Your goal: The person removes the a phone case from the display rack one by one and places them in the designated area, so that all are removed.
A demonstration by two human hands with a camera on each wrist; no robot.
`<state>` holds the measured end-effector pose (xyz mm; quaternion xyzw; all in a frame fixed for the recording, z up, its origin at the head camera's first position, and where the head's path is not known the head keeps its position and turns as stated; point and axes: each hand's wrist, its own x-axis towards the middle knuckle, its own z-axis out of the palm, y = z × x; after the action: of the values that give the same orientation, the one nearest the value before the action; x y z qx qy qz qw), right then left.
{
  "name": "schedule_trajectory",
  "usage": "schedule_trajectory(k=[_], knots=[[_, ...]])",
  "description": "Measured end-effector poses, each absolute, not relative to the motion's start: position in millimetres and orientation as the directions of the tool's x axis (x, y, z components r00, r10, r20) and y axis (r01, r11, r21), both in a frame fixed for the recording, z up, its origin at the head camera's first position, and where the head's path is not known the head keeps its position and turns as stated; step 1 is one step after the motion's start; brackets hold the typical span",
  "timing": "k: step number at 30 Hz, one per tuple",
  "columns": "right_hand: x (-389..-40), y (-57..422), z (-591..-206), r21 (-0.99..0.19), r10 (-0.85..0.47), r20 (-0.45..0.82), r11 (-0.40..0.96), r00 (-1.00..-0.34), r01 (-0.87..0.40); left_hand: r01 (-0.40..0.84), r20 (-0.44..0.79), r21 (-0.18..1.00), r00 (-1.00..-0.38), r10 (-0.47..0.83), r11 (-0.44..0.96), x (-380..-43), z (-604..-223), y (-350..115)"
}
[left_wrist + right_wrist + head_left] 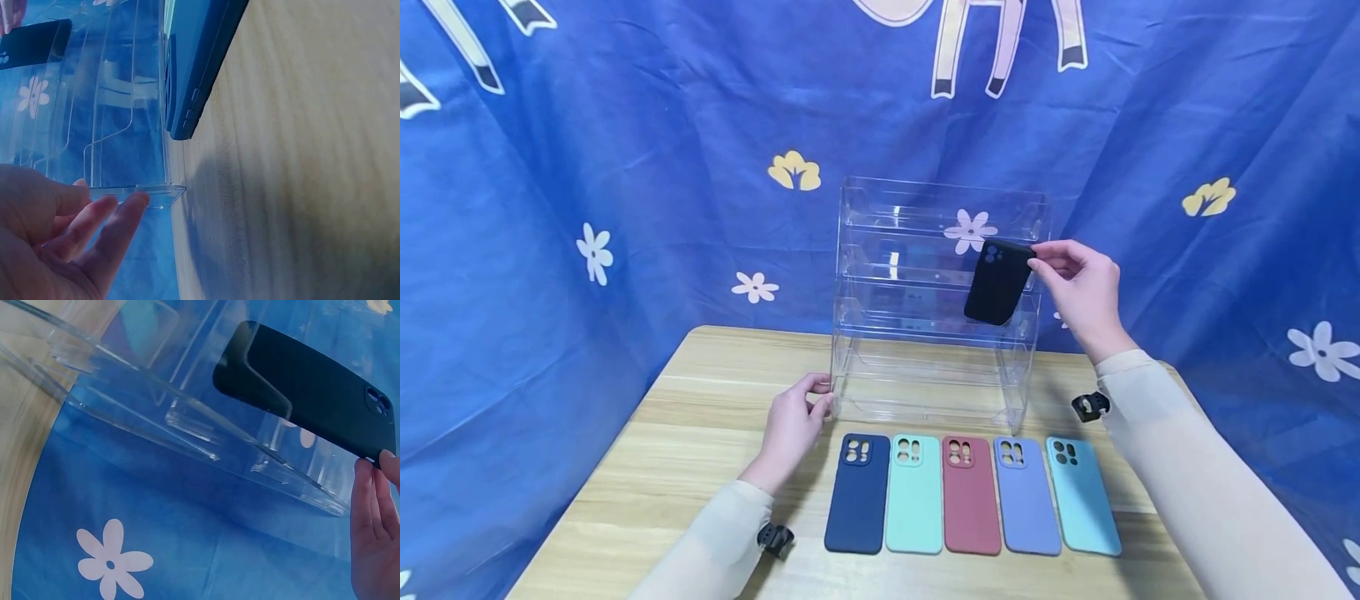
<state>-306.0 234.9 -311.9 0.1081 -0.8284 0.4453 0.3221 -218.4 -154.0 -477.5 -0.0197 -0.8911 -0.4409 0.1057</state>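
A black phone case (998, 282) is pinched by its upper right corner between the thumb and fingers of my right hand (1078, 287). It hangs tilted in front of the right part of a clear acrylic tiered rack (925, 408), around the middle tiers. The right wrist view shows the case (306, 387) behind a clear panel edge; contact with the shelf I cannot tell. My left hand (793, 425) touches the rack's lower left side with extended fingers (128, 219), and grips nothing I can see.
In front of the rack, several phone cases lie in a row: navy (857, 504), mint (915, 508), dark red (972, 508), periwinkle (1030, 508) and turquoise (1086, 508). A wooden table (647, 467) bears everything; a blue patterned curtain (700, 167) hangs behind.
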Motion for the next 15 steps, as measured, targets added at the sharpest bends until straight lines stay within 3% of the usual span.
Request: schedule_trajectory(k=[15], knots=[[-281.4, 233.1, -294.2, -0.785, 0.222, 0.585, 0.399, -0.78, -0.474, 0.152, 0.229, 0.765, -0.972, -0.045, 0.626, -220.3, -480.4, -155.6]])
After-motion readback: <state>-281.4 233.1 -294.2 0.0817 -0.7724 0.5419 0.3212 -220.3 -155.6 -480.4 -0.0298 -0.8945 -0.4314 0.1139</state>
